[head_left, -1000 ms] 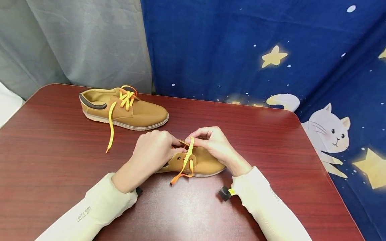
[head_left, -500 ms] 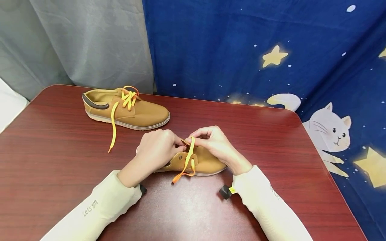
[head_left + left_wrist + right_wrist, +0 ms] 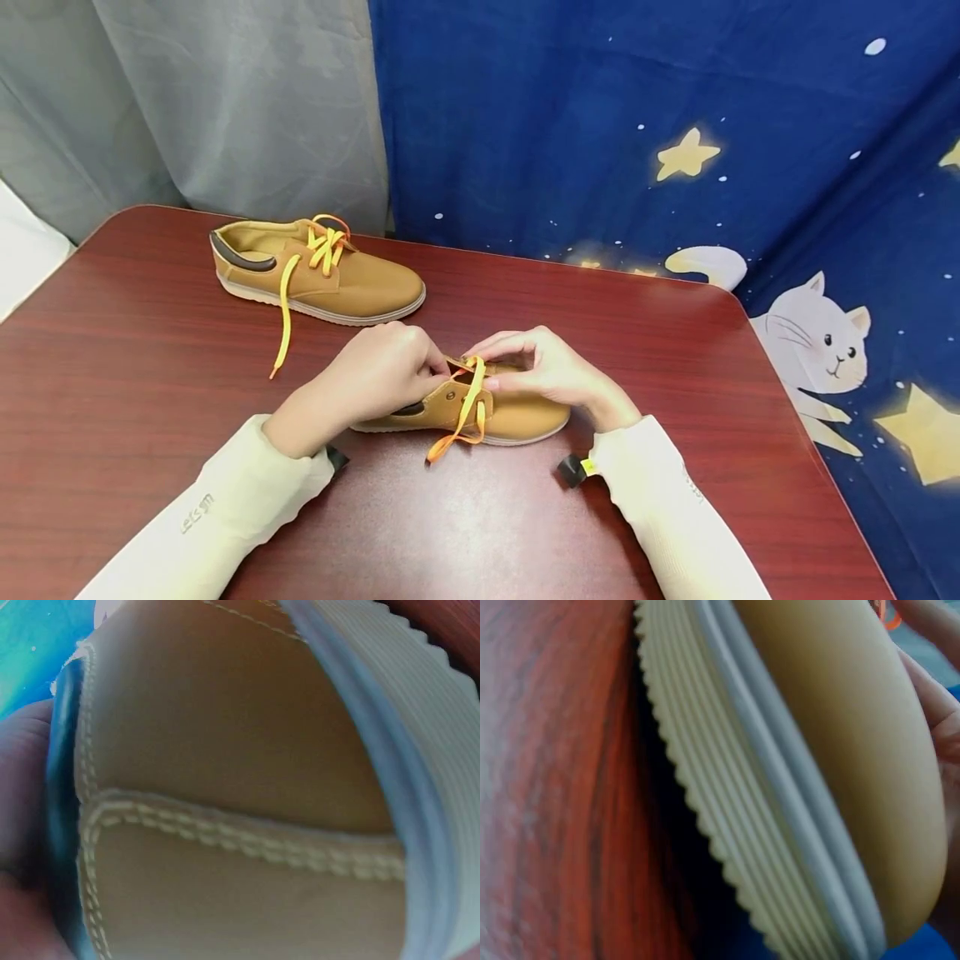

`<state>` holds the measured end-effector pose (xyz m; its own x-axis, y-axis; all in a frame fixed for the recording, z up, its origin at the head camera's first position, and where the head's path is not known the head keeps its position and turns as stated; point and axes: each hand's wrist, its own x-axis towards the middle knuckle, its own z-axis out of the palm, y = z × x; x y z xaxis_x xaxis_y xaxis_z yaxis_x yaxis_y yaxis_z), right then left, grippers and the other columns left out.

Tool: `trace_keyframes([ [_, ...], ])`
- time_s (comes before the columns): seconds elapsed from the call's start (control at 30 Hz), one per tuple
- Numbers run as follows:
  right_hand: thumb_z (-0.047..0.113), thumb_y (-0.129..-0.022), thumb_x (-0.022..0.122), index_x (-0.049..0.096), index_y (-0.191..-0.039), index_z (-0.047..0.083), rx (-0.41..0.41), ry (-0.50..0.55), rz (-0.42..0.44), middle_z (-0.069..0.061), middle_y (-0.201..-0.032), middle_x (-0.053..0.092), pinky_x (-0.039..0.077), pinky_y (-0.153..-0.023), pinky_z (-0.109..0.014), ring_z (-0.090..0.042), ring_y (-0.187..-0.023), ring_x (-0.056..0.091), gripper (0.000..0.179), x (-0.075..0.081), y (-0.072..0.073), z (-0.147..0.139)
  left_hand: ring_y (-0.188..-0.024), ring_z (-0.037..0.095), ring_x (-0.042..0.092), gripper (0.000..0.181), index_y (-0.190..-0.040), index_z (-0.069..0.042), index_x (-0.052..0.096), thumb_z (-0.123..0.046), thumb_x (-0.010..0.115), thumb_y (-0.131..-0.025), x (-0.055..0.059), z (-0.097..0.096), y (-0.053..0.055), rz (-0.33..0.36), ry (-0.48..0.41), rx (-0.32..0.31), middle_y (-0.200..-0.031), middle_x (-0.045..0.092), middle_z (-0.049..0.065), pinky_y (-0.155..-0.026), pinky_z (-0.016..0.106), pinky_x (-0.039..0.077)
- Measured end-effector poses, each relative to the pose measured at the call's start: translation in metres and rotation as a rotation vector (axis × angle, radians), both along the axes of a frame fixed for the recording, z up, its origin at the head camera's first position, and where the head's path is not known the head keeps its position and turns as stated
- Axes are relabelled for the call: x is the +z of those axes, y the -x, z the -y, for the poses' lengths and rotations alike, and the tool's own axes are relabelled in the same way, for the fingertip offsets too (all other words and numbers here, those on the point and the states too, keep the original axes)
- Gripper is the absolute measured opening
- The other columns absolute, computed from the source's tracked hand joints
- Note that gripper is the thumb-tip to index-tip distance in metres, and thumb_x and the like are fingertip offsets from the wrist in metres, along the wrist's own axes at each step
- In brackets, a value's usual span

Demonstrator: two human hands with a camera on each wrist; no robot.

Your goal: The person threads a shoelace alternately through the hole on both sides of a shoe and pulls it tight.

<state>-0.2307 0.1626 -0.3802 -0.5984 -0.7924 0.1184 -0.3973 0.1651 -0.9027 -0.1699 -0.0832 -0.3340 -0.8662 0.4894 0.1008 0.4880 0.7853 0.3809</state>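
A tan lace-up shoe lies on the table, toe to the right, with a yellow-orange shoelace crossing its front and trailing over the near side. My left hand reaches into the shoe's opening from the heel side. Its fingers are curled and pinch an orange stretch of lace, though the fingertips are partly hidden. Over the front of the shoe, my right hand holds it, fingers at the far flap and thumb on the near side by the lace. Stitched shoe side and ribbed sole fill the wrist views.
Farther back at left stands a matching tan shoe, with laces crossed at its top and one yellow end hanging onto the table. The dark red table meets grey and blue curtains along its back edge.
My right thumb and fingers have spread apart from their pinch on the yellow lace, which now lies lower across the shoe. My left hand has drawn slightly left, showing orange lace at its fingertips.
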Motion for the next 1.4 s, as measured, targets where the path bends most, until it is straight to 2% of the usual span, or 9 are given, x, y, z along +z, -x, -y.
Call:
trace_keyframes([
  [0.13, 0.006, -0.089, 0.075, 0.073, -0.121, 0.005, 0.038, -0.016, -0.065, -0.009, -0.127, 0.072, 0.048, -0.108, -0.030, -0.017, -0.123, 0.065, 0.032, -0.003, 0.000, 0.000, -0.056, 0.005, 0.038, 0.026, -0.063, -0.030, 0.068, -0.013, 0.071, -0.082, 0.001, 0.005, -0.003, -0.067, 0.053, -0.072, -0.056, 0.044, -0.016, -0.051, 0.025, 0.031],
  [0.23, 0.008, -0.090, 0.075, 0.074, -0.121, 0.008, 0.015, -0.036, -0.064, -0.006, -0.127, 0.072, 0.048, -0.107, -0.030, -0.015, -0.123, 0.065, 0.030, -0.003, -0.001, 0.000, -0.054, 0.006, 0.035, 0.030, -0.059, -0.030, 0.063, -0.014, 0.071, -0.082, 0.005, 0.010, -0.006, -0.121, 0.084, -0.092, -0.054, 0.038, -0.015, -0.050, 0.026, 0.028],
  [0.3, 0.009, -0.090, 0.075, 0.075, -0.121, 0.009, -0.002, -0.044, -0.058, -0.005, -0.127, 0.072, 0.048, -0.107, -0.030, -0.015, -0.123, 0.066, 0.030, -0.003, -0.001, 0.000, -0.053, 0.006, 0.037, 0.028, -0.059, -0.029, 0.064, -0.016, 0.072, -0.083, 0.008, 0.013, -0.009, -0.151, 0.096, -0.098, -0.053, 0.040, -0.016, -0.050, 0.028, 0.031],
  [0.47, 0.010, -0.090, 0.075, 0.075, -0.120, 0.012, -0.025, -0.062, -0.054, -0.003, -0.126, 0.073, 0.048, -0.108, -0.029, -0.014, -0.124, 0.065, 0.030, -0.002, -0.003, 0.000, -0.054, 0.005, 0.045, 0.018, -0.068, -0.028, 0.073, -0.022, 0.077, -0.084, 0.014, 0.021, -0.015, -0.199, 0.113, -0.108, -0.057, 0.052, -0.016, -0.053, 0.030, 0.040],
  [0.73, 0.010, -0.089, 0.076, 0.076, -0.119, 0.011, -0.040, -0.061, -0.048, -0.002, -0.124, 0.074, 0.049, -0.106, -0.028, -0.013, -0.122, 0.067, 0.030, -0.004, -0.003, 0.000, -0.053, 0.005, 0.035, 0.037, -0.058, -0.028, 0.056, -0.022, 0.074, -0.089, 0.025, 0.033, -0.025, -0.227, 0.131, -0.095, -0.054, 0.033, -0.016, -0.051, 0.027, 0.030],
  [0.83, 0.009, -0.088, 0.077, 0.076, -0.119, 0.011, -0.049, -0.055, -0.035, -0.003, -0.124, 0.074, 0.049, -0.106, -0.029, -0.013, -0.121, 0.067, 0.030, -0.004, -0.003, 0.000, -0.053, 0.005, 0.034, 0.036, -0.059, -0.031, 0.054, -0.023, 0.073, -0.090, 0.027, 0.038, -0.029, -0.245, 0.127, -0.075, -0.054, 0.032, -0.016, -0.051, 0.029, 0.031],
  [1.17, 0.008, -0.087, 0.077, 0.078, -0.115, 0.012, -0.075, -0.075, -0.044, -0.001, -0.121, 0.075, 0.050, -0.105, -0.028, -0.010, -0.119, 0.068, 0.028, -0.003, -0.003, 0.001, -0.057, 0.002, 0.043, 0.020, -0.073, -0.030, 0.067, -0.021, 0.076, -0.088, 0.027, 0.053, -0.034, -0.342, 0.105, -0.060, -0.062, 0.053, -0.019, -0.053, 0.032, 0.039],
  [1.27, 0.010, -0.087, 0.078, 0.078, -0.114, 0.013, -0.079, -0.081, -0.047, 0.001, -0.120, 0.075, 0.050, -0.105, -0.027, -0.009, -0.119, 0.068, 0.027, -0.004, -0.002, 0.002, -0.061, 0.004, 0.056, 0.010, -0.080, -0.027, 0.074, -0.020, 0.077, -0.086, 0.027, 0.057, -0.035, -0.380, 0.086, -0.044, -0.071, 0.066, -0.016, -0.055, 0.036, 0.047],
  [1.4, 0.011, -0.087, 0.078, 0.078, -0.115, 0.014, -0.079, -0.080, -0.043, 0.002, -0.121, 0.075, 0.050, -0.105, -0.027, -0.010, -0.119, 0.068, 0.027, -0.004, -0.002, 0.002, -0.068, 0.010, 0.068, 0.003, -0.087, -0.022, 0.078, -0.021, 0.079, -0.085, 0.028, 0.061, -0.038, -0.427, 0.061, -0.026, -0.078, 0.073, -0.011, -0.061, 0.041, 0.053],
])
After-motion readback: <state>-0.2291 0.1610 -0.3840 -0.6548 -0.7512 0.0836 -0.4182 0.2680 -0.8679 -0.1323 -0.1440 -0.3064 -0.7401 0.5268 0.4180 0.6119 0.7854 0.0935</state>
